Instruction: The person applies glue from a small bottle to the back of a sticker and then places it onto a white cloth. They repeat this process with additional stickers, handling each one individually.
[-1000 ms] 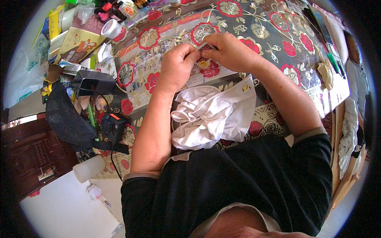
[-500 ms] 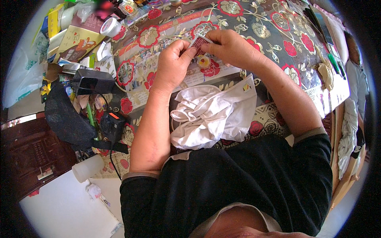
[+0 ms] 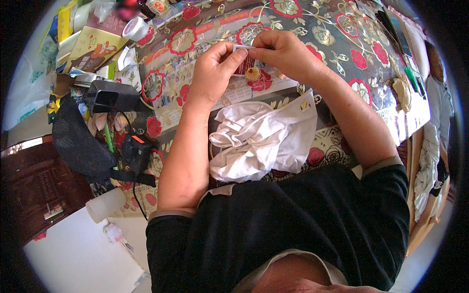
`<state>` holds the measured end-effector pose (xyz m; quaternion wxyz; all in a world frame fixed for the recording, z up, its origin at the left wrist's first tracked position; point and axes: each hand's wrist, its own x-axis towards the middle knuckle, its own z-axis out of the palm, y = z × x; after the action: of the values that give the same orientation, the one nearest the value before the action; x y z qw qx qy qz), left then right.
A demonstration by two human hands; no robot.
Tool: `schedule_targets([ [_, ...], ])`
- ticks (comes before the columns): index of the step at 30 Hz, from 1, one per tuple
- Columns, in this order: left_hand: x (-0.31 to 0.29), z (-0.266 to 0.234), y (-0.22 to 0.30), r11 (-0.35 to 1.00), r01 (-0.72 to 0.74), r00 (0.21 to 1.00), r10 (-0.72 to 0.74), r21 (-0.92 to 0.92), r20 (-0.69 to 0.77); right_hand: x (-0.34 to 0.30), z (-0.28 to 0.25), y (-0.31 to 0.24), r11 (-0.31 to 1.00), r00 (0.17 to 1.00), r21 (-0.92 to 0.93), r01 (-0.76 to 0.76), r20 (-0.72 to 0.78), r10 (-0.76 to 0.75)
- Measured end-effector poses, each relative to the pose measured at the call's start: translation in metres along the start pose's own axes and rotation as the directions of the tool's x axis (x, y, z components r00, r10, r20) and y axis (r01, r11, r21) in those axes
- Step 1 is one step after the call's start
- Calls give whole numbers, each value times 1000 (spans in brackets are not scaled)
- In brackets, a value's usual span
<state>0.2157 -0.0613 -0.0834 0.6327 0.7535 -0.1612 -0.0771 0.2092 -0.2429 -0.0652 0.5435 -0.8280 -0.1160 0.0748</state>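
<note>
Over the far middle of the table, both hands hold a small flat dark-red packet [image 3: 244, 67] with a pale upper edge. My left hand [image 3: 212, 73] pinches its left side between thumb and fingers. The thumb and fingers of my right hand [image 3: 288, 56] are closed at its upper right edge. Whether anything lies inside the packet I cannot tell. Just below it is a small round yellow-and-white thing [image 3: 252, 73], perhaps a spool seen from its end. A crumpled white cloth [image 3: 264, 139] with a small coloured patch lies between my forearms.
A flowered cover [image 3: 322, 36] spreads over the table. Black adapters [image 3: 115, 96] with cables and a black mesh bag [image 3: 80, 139] crowd the left side. Behind them stand a brown-and-cream box [image 3: 93, 51] and a white tub [image 3: 135, 29]. Green-handled scissors [image 3: 414, 79] lie at the right.
The packet has tipped so that its pale upper edge shows, and its dark-red face hangs lower. My right hand has shifted slightly up along that edge. The cloth stays put.
</note>
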Motion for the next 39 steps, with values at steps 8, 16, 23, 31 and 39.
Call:
schedule_targets([
  [8, 3, 12, -6, 997, -68, 986, 73, 41, -151, 2, 1, 1, 994, 998, -88, 66, -2, -67],
  [16, 2, 17, -1, 971, -144, 952, 188, 188, -240, 6, 1, 7, 1000, 998, -29, 7, 57, -5],
  [23, 1, 19, -1, 972, -158, 941, 202, 175, -270, 4, 2, -1, 994, 994, -98, -41, 101, 50],
  [31, 1, 20, 2, 968, -161, 947, 206, 192, -245, 3, 0, 3, 994, 993, -113, -11, 114, 24],
  [39, 5, 16, -5, 959, -227, 948, 258, 172, -186, 2, 1, 3, 988, 987, 100, -119, 119, 107],
])
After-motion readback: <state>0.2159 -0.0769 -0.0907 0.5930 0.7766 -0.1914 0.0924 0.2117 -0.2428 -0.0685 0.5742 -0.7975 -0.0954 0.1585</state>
